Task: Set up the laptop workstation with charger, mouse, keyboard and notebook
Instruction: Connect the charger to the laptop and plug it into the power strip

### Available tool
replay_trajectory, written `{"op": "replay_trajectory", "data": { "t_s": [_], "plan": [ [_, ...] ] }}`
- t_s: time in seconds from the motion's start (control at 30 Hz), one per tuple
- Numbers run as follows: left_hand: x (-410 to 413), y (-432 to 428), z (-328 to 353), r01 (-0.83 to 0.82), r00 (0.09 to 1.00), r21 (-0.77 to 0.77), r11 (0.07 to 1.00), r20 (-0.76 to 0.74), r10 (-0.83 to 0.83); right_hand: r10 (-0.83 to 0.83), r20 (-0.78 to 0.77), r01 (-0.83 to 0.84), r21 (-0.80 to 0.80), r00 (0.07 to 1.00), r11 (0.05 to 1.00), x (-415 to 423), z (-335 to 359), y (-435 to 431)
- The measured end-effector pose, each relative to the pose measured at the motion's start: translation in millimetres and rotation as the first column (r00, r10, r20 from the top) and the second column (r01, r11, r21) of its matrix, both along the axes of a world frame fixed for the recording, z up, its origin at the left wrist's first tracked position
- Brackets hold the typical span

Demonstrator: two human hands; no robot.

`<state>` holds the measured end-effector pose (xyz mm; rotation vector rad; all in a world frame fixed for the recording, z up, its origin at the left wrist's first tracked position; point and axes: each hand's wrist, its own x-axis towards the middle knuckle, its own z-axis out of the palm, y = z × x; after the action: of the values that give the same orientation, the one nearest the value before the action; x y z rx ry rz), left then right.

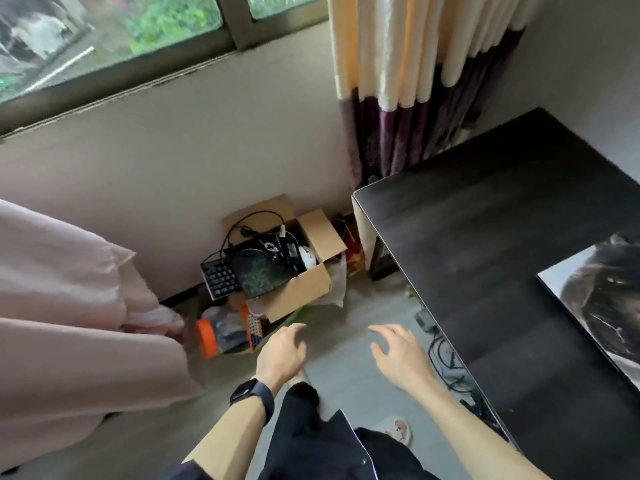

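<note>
Standing on the floor by the wall, an open cardboard box (pixel 301 287) is shown, with a black keyboard (pixel 221 277) jutting from its left side, long axis pointing away, and a white mouse (pixel 308 258) and perhaps charger cables inside. It lies ahead of both empty hands, nearer the left hand (pixel 282 353), whose fingers are loosely curled. The right hand (pixel 398 358) is held with fingers spread, beside the dark desk (pixel 485 258).
</note>
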<state>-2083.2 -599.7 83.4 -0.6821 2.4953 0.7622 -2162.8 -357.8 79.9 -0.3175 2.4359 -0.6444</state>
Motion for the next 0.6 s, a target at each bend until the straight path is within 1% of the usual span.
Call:
{"op": "replay_trajectory", "data": {
  "t_s": [0.17,0.27,0.4,0.6],
  "plan": [
    [7,-68,-9,-0.089,0.996,0.066,0.994,-0.008,0.090,0.058,0.018,-0.059,0.021,0.998,0.998,-12,-2,-70],
    [-2,-118,-10,-0.099,0.995,0.056,0.994,-0.021,0.100,0.060,0.028,-0.061,0.028,0.998,0.998,-14,-2,-115],
    [-17,-181,-13,-0.151,0.987,0.059,0.987,-0.052,0.154,0.102,0.054,-0.105,0.058,0.993,0.993,-29,-2,-169],
    [-38,-242,-21,-0.183,0.983,0.057,0.981,-0.023,0.185,0.145,0.137,-0.156,0.077,0.980,0.985,-57,-12,-225]
  ]
}}
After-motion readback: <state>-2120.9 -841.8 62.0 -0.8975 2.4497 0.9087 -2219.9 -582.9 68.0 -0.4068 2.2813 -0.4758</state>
